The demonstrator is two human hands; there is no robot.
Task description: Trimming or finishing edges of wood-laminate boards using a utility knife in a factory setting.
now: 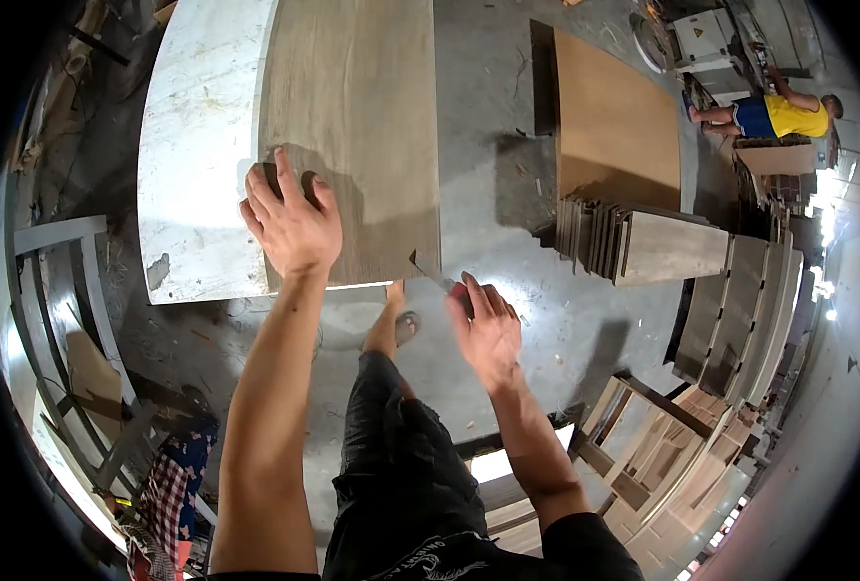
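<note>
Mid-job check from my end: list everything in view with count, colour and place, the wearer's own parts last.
wood-grain board: one, brown, top centre
white surface: one, stained white, left of the board
hand tool: one, red handle, near the board's lower right corner
flat panel: at least one, tan, upper right
stacked boards: several, grey, below the flat panel
cabinet: one, light grey, top right
co-worker: one, yellow top, upper right
frame: one, grey, left
floor: one, grey, throughout
left hand: one, bare, over the board
right hand: one, bare, gripping the tool
</note>
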